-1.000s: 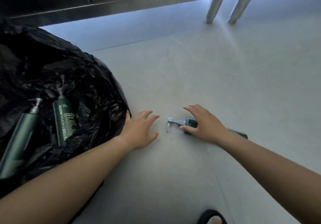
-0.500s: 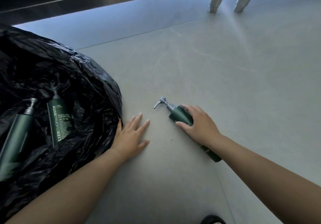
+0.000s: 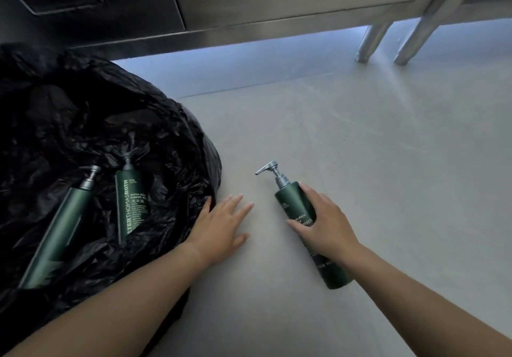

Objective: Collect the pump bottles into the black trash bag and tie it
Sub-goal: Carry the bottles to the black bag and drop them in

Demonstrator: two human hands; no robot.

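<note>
floor [image 3: 360, 163]: grey, smooth | cabinet [image 3: 210, 2]: steel, legged | left hand [image 3: 219, 228] flat on floor | right hand [image 3: 324, 223] grips pump bottle [image 3: 293, 199]

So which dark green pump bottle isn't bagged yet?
The bottle the right hand grips; the other two lie inside the black plastic trash bag.

**Q:** From where does the view look?
**A:** It is a single head view, wide-angle, set above the floor [image 3: 360, 149] and facing forward and steeply down.

**Q:** How near is it?
**A:** Close. Both forearms enter at the lower edge, and the left hand [image 3: 219, 226] and right hand [image 3: 325, 228] lie near mid-frame. Print on the pump bottle [image 3: 293, 201] is partly legible.

**Q:** What bounds the field?
**A:** The black trash bag [image 3: 83, 124] fills the left side. A metal cabinet base [image 3: 249, 32] and two metal legs [image 3: 372, 42] line the floor's far edge.
</note>
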